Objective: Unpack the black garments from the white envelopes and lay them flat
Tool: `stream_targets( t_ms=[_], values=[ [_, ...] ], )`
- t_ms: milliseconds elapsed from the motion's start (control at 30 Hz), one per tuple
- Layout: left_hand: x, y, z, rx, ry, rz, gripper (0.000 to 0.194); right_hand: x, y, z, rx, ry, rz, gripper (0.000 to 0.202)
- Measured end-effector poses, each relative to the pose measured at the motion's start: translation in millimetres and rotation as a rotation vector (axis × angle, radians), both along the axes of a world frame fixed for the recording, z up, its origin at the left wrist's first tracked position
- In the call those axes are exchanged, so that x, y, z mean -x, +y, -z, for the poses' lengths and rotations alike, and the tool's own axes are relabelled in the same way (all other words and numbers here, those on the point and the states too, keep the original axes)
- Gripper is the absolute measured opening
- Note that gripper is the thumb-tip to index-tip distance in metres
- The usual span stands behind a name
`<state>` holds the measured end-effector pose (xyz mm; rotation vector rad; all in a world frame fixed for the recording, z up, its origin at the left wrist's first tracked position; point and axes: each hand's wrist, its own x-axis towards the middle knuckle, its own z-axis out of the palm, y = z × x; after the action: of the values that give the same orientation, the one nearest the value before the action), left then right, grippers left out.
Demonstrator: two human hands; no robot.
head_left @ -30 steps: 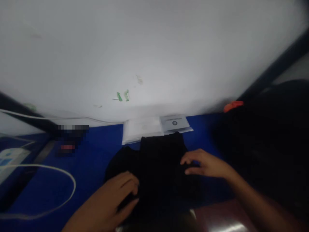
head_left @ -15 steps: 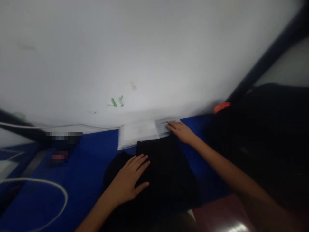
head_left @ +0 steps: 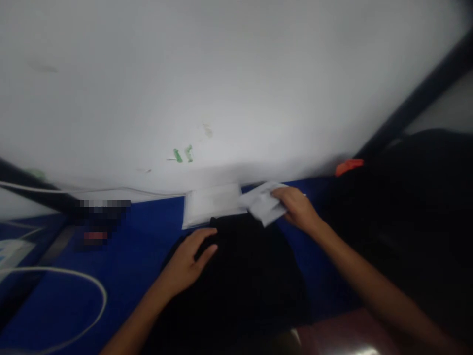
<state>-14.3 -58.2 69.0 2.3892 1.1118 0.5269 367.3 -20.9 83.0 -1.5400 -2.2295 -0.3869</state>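
My right hand (head_left: 297, 208) is closed on the edge of a crumpled, pale plastic bag (head_left: 266, 206), lifted and tilted near the wall. On the left of a black folded cloth (head_left: 251, 266), perhaps a garment, is my left hand (head_left: 190, 259), its thumb apart from its slightly curled fingers. No object shows in that hand. Beyond the cloth, a flat white packet in clear plastic (head_left: 212, 202) lies against the wall. The pale bag hangs over the cloth's far right corner, beside the packet. Some blur softens the bag's outline.
A blue table surface (head_left: 144, 246) runs along a white wall (head_left: 236, 88). A white cable (head_left: 99, 291) loops at the left. Something orange (head_left: 349, 166) lies by a large dark mass (head_left: 414, 197) on the right. A shiny maroon surface (head_left: 343, 335) shows at the bottom.
My right hand has taken hold of the pale bag, which lay flat under its fingers, and raised it. My left hand has drawn back slightly to the left, its fingers less spread.
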Motion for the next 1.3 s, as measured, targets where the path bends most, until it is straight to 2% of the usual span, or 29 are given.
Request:
stream_targets(
  t_ms=[67,133,233,333,400,467,633,700,933,1033,1200,1300],
  values=[
    [0,14,-15.6,0.066,-0.165,-0.118,0.038,21,-21,-11.8,-0.042,0.056,-0.386,0.029],
    [-5,26,-30.6,0.112,-0.28,-0.15,0.035,50,-42,-19.1,-0.07,0.044,-0.657,0.026],
    [-24,36,-44.9,0.196,-0.33,-0.055,0.035,95,-65,-20.8,-0.206,-0.013,-0.934,0.016],
    [-47,37,-46.0,0.354,-0.265,0.104,0.032,123,-74,-16.7,-0.294,-0.023,-1.077,0.011],
    [-56,35,-41.5,0.46,-0.238,0.16,0.033,129,-75,-13.8,-0.3,-0.028,-1.094,0.011],
    [-59,34,-35.1,0.516,-0.272,0.156,0.032,126,-73,-11.7,-0.286,-0.035,-1.047,0.011],
    [-57,32,-21.7,0.582,-0.32,0.096,0.029,104,-59,-10.2,-0.269,-0.017,-0.689,0.015],
    [-59,31,-19.5,0.593,-0.31,0.078,0.031,99,-53,-11.1,-0.259,-0.046,-0.639,0.014],
    [-65,24,-16.0,0.553,-0.283,0.088,0.031,103,-46,-11.6,-0.214,-0.149,-0.682,0.017],
    [-63,30,-13.6,0.476,-0.277,0.03,0.03,107,-51,-14.9,-0.243,-0.143,-0.735,0.017],
    [-38,59,-14.1,0.323,-0.334,-0.206,0.03,119,-86,-20.9,-0.304,-0.055,-0.979,0.014],
    [-25,68,-16.7,0.306,-0.35,-0.242,0.034,122,-105,-17.2,-0.302,0.042,-1.04,0.012]
  ],
)
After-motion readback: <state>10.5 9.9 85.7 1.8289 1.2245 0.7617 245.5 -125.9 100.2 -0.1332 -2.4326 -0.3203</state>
